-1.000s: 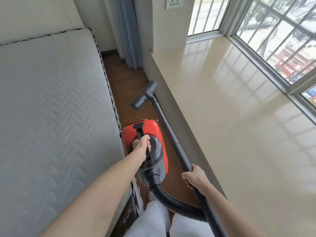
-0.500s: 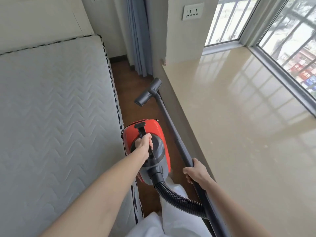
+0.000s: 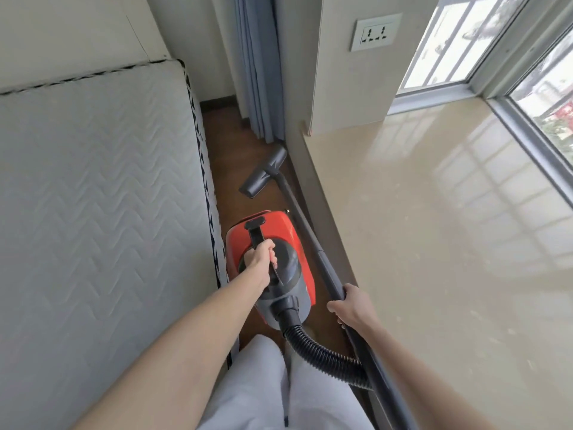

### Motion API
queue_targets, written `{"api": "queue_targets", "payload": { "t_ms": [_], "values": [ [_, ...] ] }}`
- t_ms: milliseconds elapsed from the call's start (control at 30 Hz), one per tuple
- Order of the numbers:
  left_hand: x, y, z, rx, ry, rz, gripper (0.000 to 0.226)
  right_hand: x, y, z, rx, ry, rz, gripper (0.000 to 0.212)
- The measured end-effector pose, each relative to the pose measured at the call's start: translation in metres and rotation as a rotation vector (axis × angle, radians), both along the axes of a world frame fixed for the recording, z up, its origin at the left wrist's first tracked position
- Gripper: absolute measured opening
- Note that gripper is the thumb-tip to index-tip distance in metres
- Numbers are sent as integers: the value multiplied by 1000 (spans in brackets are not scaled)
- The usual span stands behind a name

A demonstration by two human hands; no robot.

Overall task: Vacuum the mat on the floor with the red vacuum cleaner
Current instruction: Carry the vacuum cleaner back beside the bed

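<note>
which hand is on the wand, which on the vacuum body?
The right hand grips the black wand beside the ledge. The left hand holds the carry handle on the red vacuum cleaner.

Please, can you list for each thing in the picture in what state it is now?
red vacuum cleaner: carried by handle, left hand grips it
wand: gripped by right hand
floor nozzle: over bare wood floor
hose: attached, curved
curtain: gathered
socket: nothing plugged in

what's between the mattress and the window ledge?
Head view: a brown floor strip holding the red vacuum cleaner, its wand and floor nozzle.
</note>
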State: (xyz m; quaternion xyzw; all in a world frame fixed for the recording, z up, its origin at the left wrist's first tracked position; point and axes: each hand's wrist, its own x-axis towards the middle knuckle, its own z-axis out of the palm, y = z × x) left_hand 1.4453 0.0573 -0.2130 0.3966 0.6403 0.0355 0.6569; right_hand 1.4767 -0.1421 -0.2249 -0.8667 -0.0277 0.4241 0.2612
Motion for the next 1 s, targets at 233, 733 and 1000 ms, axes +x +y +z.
{"api": "queue_targets", "payload": {
  "t_ms": [233,733,1000],
  "values": [
    [45,56,-9,-40,17,-4,30,43,53,-2,-24,-12,21,17],
    [141,205,-27,-76,16,-86,32,124,197,-7,-58,-20,-29,31],
    [182,252,-36,-65,34,-66,29,157,248,-17,-58,-12,-84,29]
  ]
}}
